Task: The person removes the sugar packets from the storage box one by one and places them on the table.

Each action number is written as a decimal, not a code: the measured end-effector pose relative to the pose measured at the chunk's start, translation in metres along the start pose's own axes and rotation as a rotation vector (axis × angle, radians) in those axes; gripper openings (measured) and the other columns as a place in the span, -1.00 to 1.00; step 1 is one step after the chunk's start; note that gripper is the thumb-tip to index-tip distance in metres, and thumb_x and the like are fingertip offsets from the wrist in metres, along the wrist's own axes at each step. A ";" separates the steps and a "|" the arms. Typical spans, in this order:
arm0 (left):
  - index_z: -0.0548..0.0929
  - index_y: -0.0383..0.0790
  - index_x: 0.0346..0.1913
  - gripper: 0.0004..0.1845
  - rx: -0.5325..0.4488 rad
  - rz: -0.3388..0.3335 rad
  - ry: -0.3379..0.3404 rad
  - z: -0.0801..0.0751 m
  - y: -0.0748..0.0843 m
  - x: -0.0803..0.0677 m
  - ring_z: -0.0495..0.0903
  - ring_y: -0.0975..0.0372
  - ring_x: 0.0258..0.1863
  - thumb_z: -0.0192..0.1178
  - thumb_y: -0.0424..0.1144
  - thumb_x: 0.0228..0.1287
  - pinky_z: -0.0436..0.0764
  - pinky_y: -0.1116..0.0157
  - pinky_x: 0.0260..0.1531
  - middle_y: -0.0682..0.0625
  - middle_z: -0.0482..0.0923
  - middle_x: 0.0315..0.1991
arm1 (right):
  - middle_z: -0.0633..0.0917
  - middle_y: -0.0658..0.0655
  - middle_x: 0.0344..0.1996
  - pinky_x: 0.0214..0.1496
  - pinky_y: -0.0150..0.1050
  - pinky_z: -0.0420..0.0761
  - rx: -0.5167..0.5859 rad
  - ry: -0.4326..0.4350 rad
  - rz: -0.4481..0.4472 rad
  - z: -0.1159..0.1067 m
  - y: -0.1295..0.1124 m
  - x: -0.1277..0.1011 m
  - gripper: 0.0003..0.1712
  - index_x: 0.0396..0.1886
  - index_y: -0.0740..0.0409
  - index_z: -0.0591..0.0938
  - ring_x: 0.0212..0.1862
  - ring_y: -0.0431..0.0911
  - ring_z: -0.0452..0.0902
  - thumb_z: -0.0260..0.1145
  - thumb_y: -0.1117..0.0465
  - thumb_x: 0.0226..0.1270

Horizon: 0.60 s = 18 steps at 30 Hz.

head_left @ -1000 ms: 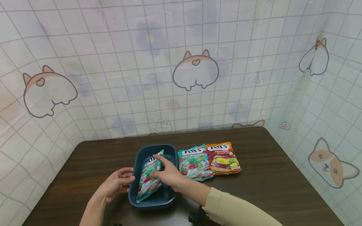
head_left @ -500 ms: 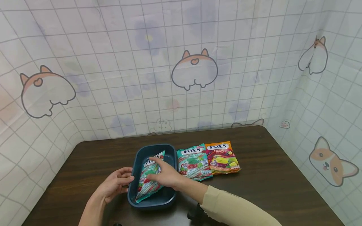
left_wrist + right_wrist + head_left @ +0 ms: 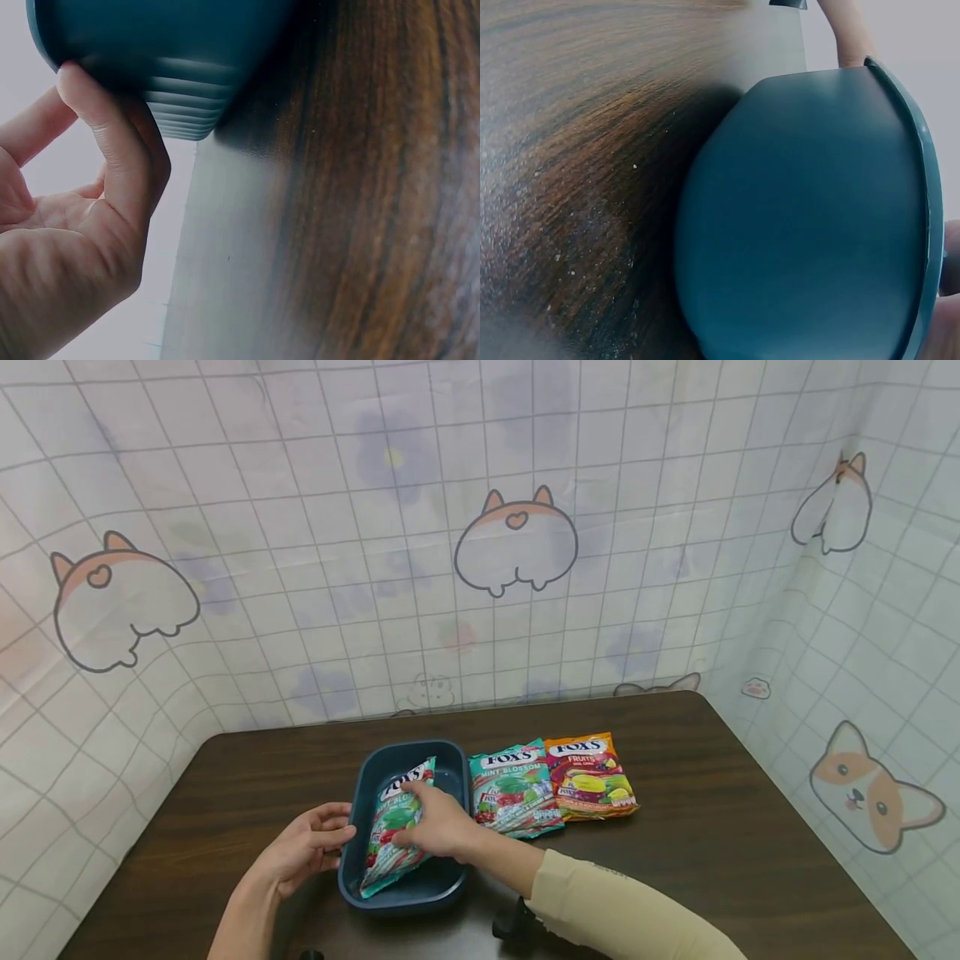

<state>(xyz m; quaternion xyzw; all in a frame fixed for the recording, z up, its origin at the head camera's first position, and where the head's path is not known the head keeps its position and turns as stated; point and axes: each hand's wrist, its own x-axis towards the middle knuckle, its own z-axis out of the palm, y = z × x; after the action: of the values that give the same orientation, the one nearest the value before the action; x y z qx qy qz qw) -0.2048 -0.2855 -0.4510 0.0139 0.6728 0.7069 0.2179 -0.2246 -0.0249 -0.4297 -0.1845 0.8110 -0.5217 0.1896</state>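
A teal bag of candy, labelled Fox's, lies slanted inside a dark blue plastic bin. From the right, my right hand reaches over the rim and grips the bag's right side, thumb and one finger showing on its front. The other fingers are hidden. At the bin's left side is my left hand, its fingers loosely bent, with fingertips touching the outer wall. In the left wrist view, the left hand is against the bin. The right wrist view mostly shows the bin's outer wall.
Right of the bin, a second teal Fox's Mint Blossom bag lies on the dark wooden table. An orange Fox's Fruits bag adjoins it. A patterned cloth hangs behind the table. A black object sits by the right sleeve.
My right hand has shifted slightly on the candy bag, and more of the bag's front now shows. The left hand and bin stay about where they were.
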 end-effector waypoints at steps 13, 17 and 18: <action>0.21 -0.48 0.39 -0.46 -0.005 0.004 0.011 0.000 0.000 -0.001 0.68 0.21 -0.20 0.15 -0.31 0.55 0.72 0.24 -0.23 -0.08 0.64 -0.01 | 0.57 0.18 0.16 0.04 0.00 0.62 0.006 -0.010 0.005 -0.010 -0.007 -0.007 -0.20 0.44 0.02 0.47 0.07 0.06 0.49 0.57 0.22 0.22; 0.24 -0.45 0.37 -0.48 0.011 0.004 0.040 0.002 0.000 -0.002 0.67 0.20 -0.20 0.17 -0.30 0.54 0.71 0.24 -0.22 -0.08 0.63 -0.02 | 0.57 0.15 0.14 0.03 0.01 0.61 0.039 -0.016 0.021 -0.018 -0.010 -0.013 -0.24 0.43 -0.06 0.49 0.06 0.05 0.49 0.56 0.20 0.24; 0.25 -0.44 0.36 -0.49 0.018 0.005 0.048 0.003 0.000 -0.003 0.67 0.20 -0.21 0.17 -0.30 0.54 0.71 0.24 -0.22 -0.08 0.63 -0.02 | 0.57 0.14 0.14 0.03 0.01 0.62 0.047 -0.015 0.022 -0.020 -0.011 -0.014 -0.25 0.42 -0.07 0.49 0.06 0.05 0.49 0.56 0.20 0.24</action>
<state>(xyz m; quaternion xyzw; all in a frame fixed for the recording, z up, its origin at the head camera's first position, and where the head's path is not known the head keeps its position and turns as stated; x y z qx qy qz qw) -0.2016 -0.2837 -0.4499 0.0004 0.6841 0.7015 0.1996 -0.2210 -0.0064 -0.4108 -0.1747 0.7991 -0.5372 0.2056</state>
